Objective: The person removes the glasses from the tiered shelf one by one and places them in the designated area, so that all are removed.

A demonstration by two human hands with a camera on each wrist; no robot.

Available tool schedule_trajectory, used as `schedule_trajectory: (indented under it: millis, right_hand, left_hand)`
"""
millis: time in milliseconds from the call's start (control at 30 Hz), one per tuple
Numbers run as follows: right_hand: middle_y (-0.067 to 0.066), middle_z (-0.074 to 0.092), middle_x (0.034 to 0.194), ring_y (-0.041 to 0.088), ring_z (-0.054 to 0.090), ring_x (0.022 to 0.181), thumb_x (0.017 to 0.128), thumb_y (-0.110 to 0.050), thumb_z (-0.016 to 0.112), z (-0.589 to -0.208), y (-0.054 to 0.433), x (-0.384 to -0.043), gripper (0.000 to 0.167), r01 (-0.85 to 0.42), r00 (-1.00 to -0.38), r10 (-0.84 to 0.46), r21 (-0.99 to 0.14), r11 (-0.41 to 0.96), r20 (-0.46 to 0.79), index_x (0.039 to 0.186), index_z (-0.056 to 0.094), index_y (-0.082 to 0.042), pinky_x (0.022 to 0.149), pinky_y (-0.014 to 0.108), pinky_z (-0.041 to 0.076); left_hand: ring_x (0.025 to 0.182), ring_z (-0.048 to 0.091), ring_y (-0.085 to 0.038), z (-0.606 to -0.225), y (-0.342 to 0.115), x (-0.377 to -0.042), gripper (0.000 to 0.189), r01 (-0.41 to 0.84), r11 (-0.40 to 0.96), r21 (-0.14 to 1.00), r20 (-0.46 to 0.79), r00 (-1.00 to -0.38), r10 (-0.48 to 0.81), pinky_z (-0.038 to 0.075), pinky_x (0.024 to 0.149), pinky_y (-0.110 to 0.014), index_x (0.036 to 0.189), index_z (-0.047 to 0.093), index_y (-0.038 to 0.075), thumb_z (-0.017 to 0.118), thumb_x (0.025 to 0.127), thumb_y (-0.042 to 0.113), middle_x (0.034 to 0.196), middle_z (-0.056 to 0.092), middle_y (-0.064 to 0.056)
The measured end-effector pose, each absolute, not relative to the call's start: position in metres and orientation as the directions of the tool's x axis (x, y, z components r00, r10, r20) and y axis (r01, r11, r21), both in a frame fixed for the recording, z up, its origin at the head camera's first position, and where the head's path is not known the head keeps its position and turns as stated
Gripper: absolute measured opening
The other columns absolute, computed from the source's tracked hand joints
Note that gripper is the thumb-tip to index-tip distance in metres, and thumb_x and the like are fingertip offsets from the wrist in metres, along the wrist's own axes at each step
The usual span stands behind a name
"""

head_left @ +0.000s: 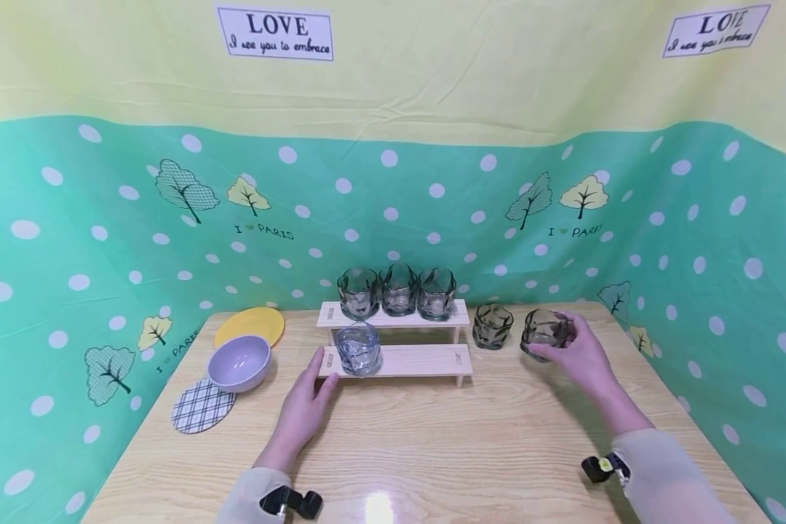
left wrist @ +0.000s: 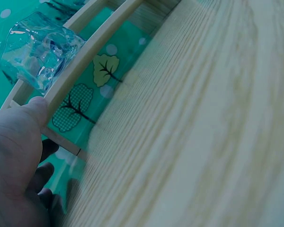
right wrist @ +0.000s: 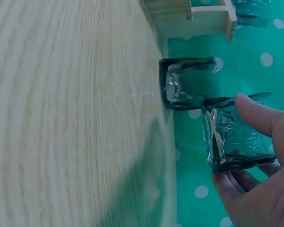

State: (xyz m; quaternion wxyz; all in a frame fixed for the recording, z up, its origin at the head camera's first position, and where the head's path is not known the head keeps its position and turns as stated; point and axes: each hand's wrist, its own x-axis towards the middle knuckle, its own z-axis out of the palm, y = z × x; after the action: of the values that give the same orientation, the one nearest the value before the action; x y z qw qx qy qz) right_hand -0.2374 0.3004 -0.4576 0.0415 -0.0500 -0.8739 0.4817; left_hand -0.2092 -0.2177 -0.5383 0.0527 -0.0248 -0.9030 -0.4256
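Observation:
My right hand (head_left: 583,355) holds a smoky grey-brown glass tumbler (head_left: 542,332) above the right back of the table. In the right wrist view, the thumb lies on one side of this tumbler (right wrist: 239,135) and fingers reach beneath the other. A matching tumbler (head_left: 493,327) stands just left of it. At the lower wooden stand's (head_left: 426,360) left end, my left hand (head_left: 301,411) grips the corner, thumb at the front edge. A clear bluish tumbler (head_left: 358,351) sits on that stand near the hand. Behind, three grey tumblers (head_left: 398,291) line the higher stand (head_left: 460,314).
To the left lie a yellow plate (head_left: 262,324), a lilac bowl (head_left: 239,364) and a checked round coaster (head_left: 203,407), close together and partly overlapping in view. A green dotted cloth (head_left: 393,182) hangs along the back and sides of the wooden table (head_left: 432,451).

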Motion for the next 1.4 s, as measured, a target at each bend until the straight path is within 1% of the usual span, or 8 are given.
schedule_trajectory:
  millis: [233, 400, 600, 800, 1033, 1300, 1400]
  right_hand:
    - [0.034, 0.047, 0.157, 0.052, 0.051, 0.139, 0.094, -0.034, 0.093, -0.465, 0.303, -0.250, 0.113, 0.063, -0.990, 0.143, -0.852, 0.519, 0.014, 0.174, 0.020, -0.002, 0.116, 0.067, 0.047]
    - [0.035, 0.044, 0.160, 0.055, 0.048, 0.142, 0.094, -0.034, 0.092, -0.471, 0.303, -0.259, 0.114, 0.086, -0.986, 0.165, -0.846, 0.526, 0.003, 0.174, 0.018, -0.001, 0.119, 0.068, 0.044]
    - [0.036, 0.044, 0.160, 0.056, 0.047, 0.143, 0.093, -0.034, 0.093, -0.480, 0.303, -0.268, 0.115, 0.100, -0.983, 0.185, -0.848, 0.520, -0.002, 0.174, 0.019, -0.001, 0.119, 0.069, 0.044]
    - [0.038, 0.038, 0.165, 0.058, 0.043, 0.148, 0.092, -0.032, 0.094, -0.487, 0.301, -0.275, 0.118, 0.112, -0.980, 0.199, -0.864, 0.491, -0.014, 0.175, 0.015, -0.003, 0.123, 0.068, 0.040]
    - [0.037, 0.040, 0.163, 0.056, 0.046, 0.145, 0.094, -0.025, 0.092, -0.497, 0.300, -0.281, 0.111, 0.111, -0.979, 0.202, -0.878, 0.465, -0.016, 0.174, 0.018, -0.002, 0.122, 0.066, 0.042]
    - [0.037, 0.040, 0.163, 0.055, 0.046, 0.145, 0.095, -0.029, 0.092, -0.501, 0.298, -0.286, 0.112, 0.117, -0.978, 0.209, -0.885, 0.452, -0.022, 0.174, 0.017, -0.001, 0.122, 0.065, 0.043]
    - [0.038, 0.038, 0.165, 0.055, 0.044, 0.148, 0.096, -0.028, 0.091, -0.503, 0.298, -0.288, 0.112, 0.112, -0.980, 0.199, -0.887, 0.447, -0.023, 0.174, 0.015, -0.001, 0.124, 0.065, 0.040]
  left_hand:
    - [0.161, 0.033, -0.046, -0.539, -0.217, -0.209, 0.073, 0.101, 0.636, 0.765, 0.131, -0.991, 0.000, 0.026, 0.133, -0.061, 0.178, 0.024, 0.014, 0.055, 0.117, 0.043, 0.176, 0.033, -0.024]
    - [0.161, 0.033, -0.046, -0.540, -0.218, -0.209, 0.074, 0.104, 0.635, 0.766, 0.135, -0.991, 0.001, 0.026, 0.133, -0.061, 0.178, 0.024, 0.014, 0.055, 0.117, 0.044, 0.176, 0.033, -0.024]
    - [0.161, 0.033, -0.046, -0.542, -0.218, -0.210, 0.075, 0.102, 0.633, 0.768, 0.129, -0.992, 0.004, 0.026, 0.132, -0.061, 0.178, 0.023, 0.014, 0.055, 0.117, 0.045, 0.176, 0.033, -0.025]
    - [0.161, 0.033, -0.046, -0.542, -0.218, -0.210, 0.074, 0.102, 0.635, 0.766, 0.130, -0.992, 0.003, 0.026, 0.132, -0.061, 0.178, 0.024, 0.014, 0.055, 0.117, 0.043, 0.176, 0.033, -0.025]
    - [0.161, 0.033, -0.046, -0.543, -0.219, -0.210, 0.074, 0.098, 0.638, 0.764, 0.123, -0.992, 0.004, 0.027, 0.132, -0.061, 0.178, 0.023, 0.015, 0.054, 0.117, 0.045, 0.176, 0.033, -0.025]
    - [0.161, 0.033, -0.046, -0.541, -0.218, -0.210, 0.074, 0.103, 0.635, 0.765, 0.131, -0.991, 0.003, 0.026, 0.132, -0.061, 0.178, 0.024, 0.014, 0.055, 0.117, 0.045, 0.176, 0.033, -0.024]
    - [0.161, 0.033, -0.046, -0.540, -0.218, -0.210, 0.074, 0.101, 0.637, 0.764, 0.130, -0.992, 0.001, 0.026, 0.132, -0.061, 0.178, 0.024, 0.014, 0.055, 0.117, 0.044, 0.175, 0.033, -0.025]
